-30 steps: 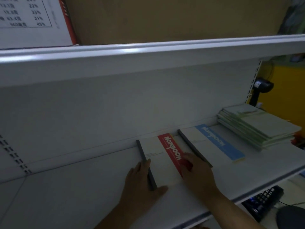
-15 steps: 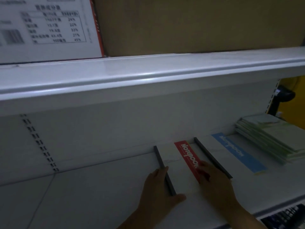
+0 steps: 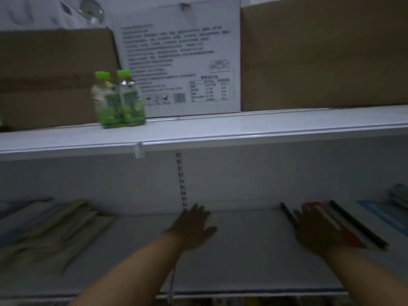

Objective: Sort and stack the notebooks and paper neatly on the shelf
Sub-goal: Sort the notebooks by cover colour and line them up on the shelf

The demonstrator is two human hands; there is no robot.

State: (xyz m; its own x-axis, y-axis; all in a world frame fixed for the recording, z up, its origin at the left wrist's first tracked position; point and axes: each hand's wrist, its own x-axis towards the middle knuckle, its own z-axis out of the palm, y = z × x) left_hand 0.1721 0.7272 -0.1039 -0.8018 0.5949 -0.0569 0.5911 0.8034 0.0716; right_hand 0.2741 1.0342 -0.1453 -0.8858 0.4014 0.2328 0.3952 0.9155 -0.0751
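Two hands reach onto the lower shelf point(image 3: 242, 261), taken here with reference to the slotted strip point(image 3: 181, 182) that runs down its back panel. The left hand point(image 3: 194, 229) is directly in front of the foot of that strip, fingers straight, spread and released, holding nothing; blur prevents confirming whether the palm touches the shelf. The right hand point(image 3: 318, 233) is well to the right of the strip, lying flat on a red-striped notebook point(image 3: 352, 238), fingers extended and not curled round it. That notebook lies flat, its dark spine on the side nearer the strip. Just beyond it, further right of the strip, lies a blue-striped notebook point(image 3: 384, 217), and at the far right edge a green stack point(image 3: 398, 196), partly cut off. Far left of the strip is a loose, fanned pile of paper and notebooks point(image 3: 55, 226), too blurred to count. Above the strip, the upper shelf point(image 3: 242, 127) carries two green-capped bottles point(image 3: 120, 102), a white printed box point(image 3: 181, 58) and brown cartons point(image 3: 320, 54).
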